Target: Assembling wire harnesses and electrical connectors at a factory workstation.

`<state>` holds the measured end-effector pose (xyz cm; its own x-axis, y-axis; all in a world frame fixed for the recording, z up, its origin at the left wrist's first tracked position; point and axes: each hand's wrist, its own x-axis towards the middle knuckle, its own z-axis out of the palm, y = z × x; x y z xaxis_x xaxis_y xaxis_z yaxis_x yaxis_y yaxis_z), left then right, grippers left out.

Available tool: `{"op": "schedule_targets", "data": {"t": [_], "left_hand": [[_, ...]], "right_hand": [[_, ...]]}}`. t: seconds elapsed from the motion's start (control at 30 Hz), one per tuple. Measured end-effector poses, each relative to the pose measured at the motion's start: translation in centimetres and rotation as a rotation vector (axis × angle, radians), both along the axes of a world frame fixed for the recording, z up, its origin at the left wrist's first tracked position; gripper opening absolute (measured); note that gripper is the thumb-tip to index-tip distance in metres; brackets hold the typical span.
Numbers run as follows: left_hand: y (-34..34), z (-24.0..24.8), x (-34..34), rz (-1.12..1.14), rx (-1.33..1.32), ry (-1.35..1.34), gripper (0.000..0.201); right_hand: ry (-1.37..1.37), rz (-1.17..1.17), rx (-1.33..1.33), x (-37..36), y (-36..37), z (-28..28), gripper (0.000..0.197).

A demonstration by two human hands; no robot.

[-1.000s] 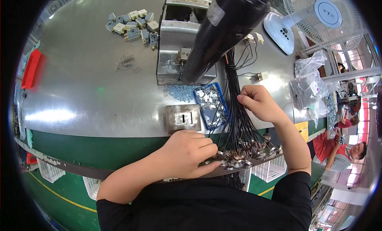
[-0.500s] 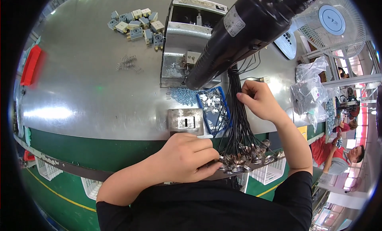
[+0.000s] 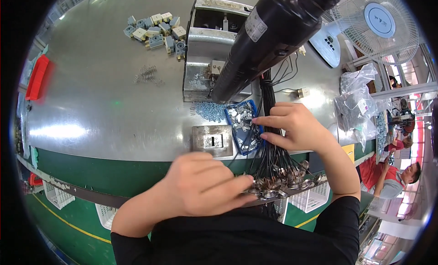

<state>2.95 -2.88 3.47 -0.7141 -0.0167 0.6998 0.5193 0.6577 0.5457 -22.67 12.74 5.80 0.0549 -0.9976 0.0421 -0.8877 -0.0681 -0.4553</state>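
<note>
My right hand point(image 3: 296, 128) reaches over the right edge of a blue tray point(image 3: 261, 138) of small metal pieces point(image 3: 244, 114). Its thumb and index finger are apart, with nothing visible between them. Under that hand runs a bundle of black cables point(image 3: 268, 94), fanning out toward the table's front edge. Round, shiny metal parts point(image 3: 270, 193) hang at the cables' near ends. Beside these parts is my left hand point(image 3: 200, 185), smeared by motion; whether its fingertips hold anything is unclear. Just beyond it sits a metal block fixture point(image 3: 212, 140) with a slot.
A metal machine point(image 3: 207, 46) with a black cylinder point(image 3: 255, 46) stands behind the tray, blue screws point(image 3: 211, 111) at its foot. Grey and cream plug parts point(image 3: 157, 30) and springs point(image 3: 148, 74) lie to the left. A fan point(image 3: 378, 20) and plastic bags point(image 3: 358, 100) are right; a co-worker sits beyond.
My right hand has moved left and nearer, from the cable bundle to the tray's edge, and its fingers have spread. My left hand has shifted slightly left and blurred.
</note>
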Motion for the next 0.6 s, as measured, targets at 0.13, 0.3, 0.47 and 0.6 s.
{"op": "schedule_targets", "data": {"t": [0.13,0.3,0.47,0.6], "left_hand": [[-1.7,0.9,0.2,-0.017,0.068,-0.055,0.040],[0.1,1.9,0.4,-0.112,0.259,-0.107,0.041],[2.9,1.6,0.4,-0.295,0.274,-0.185,0.041],[4.7,1.7,-0.1,-0.344,0.261,-0.160,0.042]], "right_hand": [[0.054,-0.004,-0.063,-0.7,0.9,-0.4,0.024],[0.039,0.029,-0.158,-0.4,0.9,-0.7,0.018],[0.181,0.031,-0.231,0.7,-0.2,0.6,0.018],[0.135,0.183,-0.231,0.4,-0.1,0.0,0.020]]}}
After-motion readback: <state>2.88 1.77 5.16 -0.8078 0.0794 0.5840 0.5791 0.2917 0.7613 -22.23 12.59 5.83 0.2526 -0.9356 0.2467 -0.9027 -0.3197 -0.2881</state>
